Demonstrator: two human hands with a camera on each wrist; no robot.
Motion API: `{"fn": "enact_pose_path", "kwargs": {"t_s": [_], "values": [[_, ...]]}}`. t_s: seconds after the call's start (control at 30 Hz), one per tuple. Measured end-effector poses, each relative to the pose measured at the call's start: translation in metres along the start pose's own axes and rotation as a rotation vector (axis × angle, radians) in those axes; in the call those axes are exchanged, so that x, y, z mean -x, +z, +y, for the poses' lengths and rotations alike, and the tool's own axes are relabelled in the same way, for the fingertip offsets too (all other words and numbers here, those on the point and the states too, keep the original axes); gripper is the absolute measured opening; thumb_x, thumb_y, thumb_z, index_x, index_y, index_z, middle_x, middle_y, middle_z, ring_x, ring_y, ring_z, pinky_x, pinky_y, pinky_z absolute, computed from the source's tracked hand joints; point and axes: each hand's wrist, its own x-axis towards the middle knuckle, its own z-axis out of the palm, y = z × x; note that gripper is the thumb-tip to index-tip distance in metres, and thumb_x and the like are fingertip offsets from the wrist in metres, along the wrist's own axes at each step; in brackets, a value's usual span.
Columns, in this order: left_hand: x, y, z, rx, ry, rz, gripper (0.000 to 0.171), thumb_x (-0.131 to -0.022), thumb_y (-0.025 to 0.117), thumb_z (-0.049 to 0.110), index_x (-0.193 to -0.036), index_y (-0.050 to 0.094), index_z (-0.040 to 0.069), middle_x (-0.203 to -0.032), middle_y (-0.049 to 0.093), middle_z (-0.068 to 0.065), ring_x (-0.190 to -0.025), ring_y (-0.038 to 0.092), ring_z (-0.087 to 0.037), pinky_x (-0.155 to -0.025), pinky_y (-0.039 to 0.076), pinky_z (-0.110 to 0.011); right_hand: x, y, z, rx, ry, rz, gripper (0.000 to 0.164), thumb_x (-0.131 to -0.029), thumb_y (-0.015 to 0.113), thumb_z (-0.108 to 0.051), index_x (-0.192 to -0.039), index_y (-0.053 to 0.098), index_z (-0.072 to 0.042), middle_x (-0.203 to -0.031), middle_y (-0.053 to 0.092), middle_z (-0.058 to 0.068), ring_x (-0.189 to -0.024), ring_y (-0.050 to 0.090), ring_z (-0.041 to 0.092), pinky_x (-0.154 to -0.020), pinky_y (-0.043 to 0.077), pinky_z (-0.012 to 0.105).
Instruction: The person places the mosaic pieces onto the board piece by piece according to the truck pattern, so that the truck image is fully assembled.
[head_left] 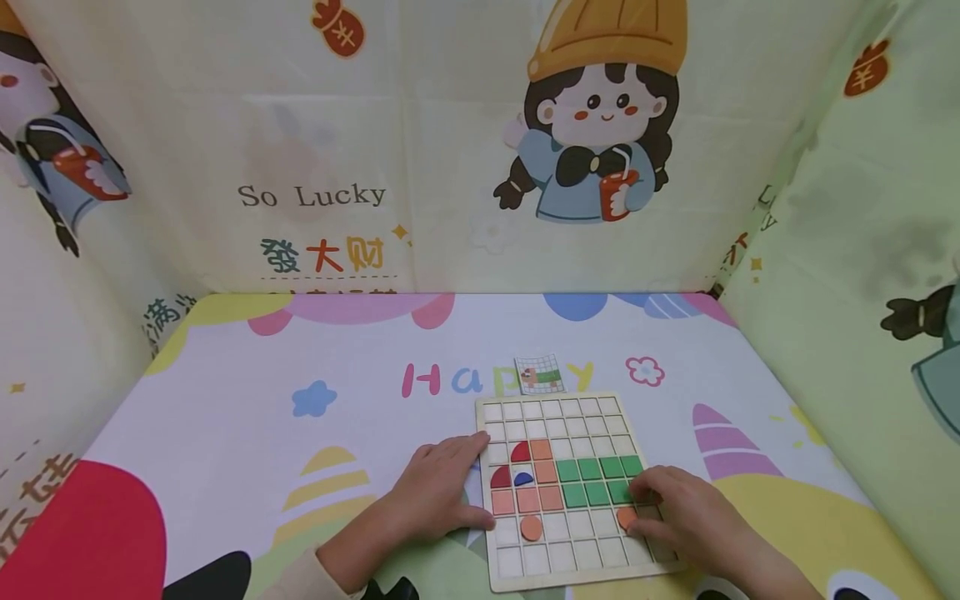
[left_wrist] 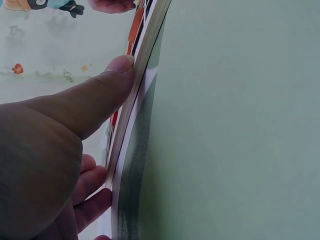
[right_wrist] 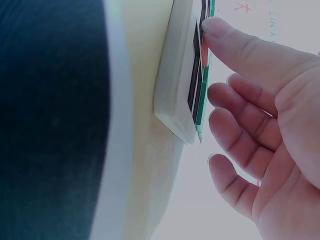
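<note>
A pale square-grid board (head_left: 521, 560) lies on the table. My left hand (head_left: 438, 487) rests at its left edge, fingers extended; in the left wrist view the thumb (left_wrist: 120, 65) touches the board's side. The thumb of my right hand (head_left: 686, 508) is at an orange disc (head_left: 626, 520) on the lower right, and its other fingers bend loosely over the right side, by the green squares (head_left: 591, 468). Another orange disc (head_left: 531, 528) sits at the lower left. Orange squares (head_left: 545, 472), red quarter-circle pieces (head_left: 521, 452) and a blue half-circle (head_left: 523, 479) fill other cells.
Just beyond the board lies a small picture card (head_left: 551, 377) showing a coloured grid figure. The table cloth (head_left: 382, 425) has printed shapes and letters. Printed fabric walls (head_left: 450, 167) stand at the back and both sides.
</note>
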Motion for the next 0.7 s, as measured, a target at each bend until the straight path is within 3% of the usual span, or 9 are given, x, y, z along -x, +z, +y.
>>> {"fn": "enact_pose_path", "kwargs": {"t_s": [0.27, 0.43, 0.7], "values": [[0.0, 0.0, -0.001, -0.001, -0.004, 0.004, 0.099, -0.075, 0.082, 0.057, -0.151, 0.039, 0.01, -0.148, 0.048, -0.006, -0.136, 0.042, -0.026, -0.105, 0.036, -0.054, -0.002, 0.0, -0.001, -0.011, 0.028, -0.029, 0.036, -0.074, 0.086, -0.044, -0.095, 0.065, -0.022, -0.091, 0.057, -0.018, -0.08, 0.052, 0.003, -0.072, 0.051, 0.03], [-0.001, 0.0, -0.002, -0.004, -0.004, 0.005, 0.099, -0.075, 0.082, 0.057, -0.151, 0.039, 0.01, -0.149, 0.048, -0.006, -0.137, 0.042, -0.026, -0.105, 0.036, -0.054, -0.004, -0.003, 0.0, -0.076, 0.047, -0.044, 0.044, -0.07, 0.089, -0.043, -0.099, 0.069, -0.018, -0.094, 0.06, -0.016, -0.08, 0.053, 0.003, -0.073, 0.051, 0.03], [-0.001, 0.0, -0.003, 0.04, -0.01, 0.013, 0.097, -0.075, 0.083, 0.054, -0.15, 0.04, 0.01, -0.146, 0.05, -0.006, -0.133, 0.044, -0.026, -0.105, 0.037, -0.054, -0.004, -0.015, 0.0, -0.133, -0.001, 0.129, 0.043, -0.072, 0.089, -0.038, -0.103, 0.07, -0.016, -0.092, 0.064, -0.012, -0.078, 0.053, 0.004, -0.063, 0.046, 0.026]]}}
